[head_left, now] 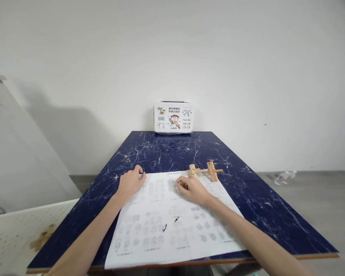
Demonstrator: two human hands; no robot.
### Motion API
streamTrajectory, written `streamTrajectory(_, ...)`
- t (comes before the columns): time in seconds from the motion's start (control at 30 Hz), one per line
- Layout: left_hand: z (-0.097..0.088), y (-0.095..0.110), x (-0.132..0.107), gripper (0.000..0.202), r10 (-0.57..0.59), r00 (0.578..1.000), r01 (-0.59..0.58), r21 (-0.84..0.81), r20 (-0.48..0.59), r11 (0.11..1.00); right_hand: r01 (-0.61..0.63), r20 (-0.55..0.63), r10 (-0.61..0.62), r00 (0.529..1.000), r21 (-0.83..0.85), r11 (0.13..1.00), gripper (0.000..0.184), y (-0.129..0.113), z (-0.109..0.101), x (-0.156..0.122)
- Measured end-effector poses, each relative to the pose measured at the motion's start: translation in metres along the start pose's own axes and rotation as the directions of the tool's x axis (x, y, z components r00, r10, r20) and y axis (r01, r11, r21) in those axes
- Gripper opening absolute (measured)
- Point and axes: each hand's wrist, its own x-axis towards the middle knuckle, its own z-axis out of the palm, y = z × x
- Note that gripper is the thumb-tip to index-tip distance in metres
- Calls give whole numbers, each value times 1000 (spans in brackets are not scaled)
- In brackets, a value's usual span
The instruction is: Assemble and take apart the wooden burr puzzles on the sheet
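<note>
A large white instruction sheet (172,226) printed with small diagrams lies on the dark blue marbled table (166,153). My left hand (130,183) rests on the sheet's far left corner, fingers curled down against the paper. My right hand (192,189) lies on the sheet's upper middle, fingers bent with the tips pressed to the page. Just beyond the right hand stand two wooden cross-shaped puzzle pieces, one (193,171) at the paper's far edge and one (212,171) to its right. Neither hand touches them.
A white box (173,117) with cartoon pictures and the word TRAVEL stands at the table's far edge against the wall. A white perforated board (20,234) lies lower left. A clear plastic bottle (284,176) lies on the grey floor at right.
</note>
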Motion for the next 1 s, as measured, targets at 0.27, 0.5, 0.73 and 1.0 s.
streamTrajectory(0.27, -1, 2, 0, 24, -2, 1000, 2, -7, 0, 1000, -41, -104, 38, 994, -24, 999, 17, -1, -1, 1)
streamTrajectory(0.5, -2, 2, 0, 23, -9, 1000, 9, 1, 6, 1000, -183, -325, 234, 916, 178, 967, 24, 1, -5, 4)
streamTrajectory(0.73, -2, 1, 2, 25, -10, 1000, 10, 13, 10, 1000, -304, -477, 343, 809, 159, 939, 25, 12, -12, 4)
streamTrajectory(1.0, 2, -2, 3, 25, 1, 1000, -1, 16, 7, 1000, -597, -378, 552, 743, -3, 802, 35, 23, -15, 7)
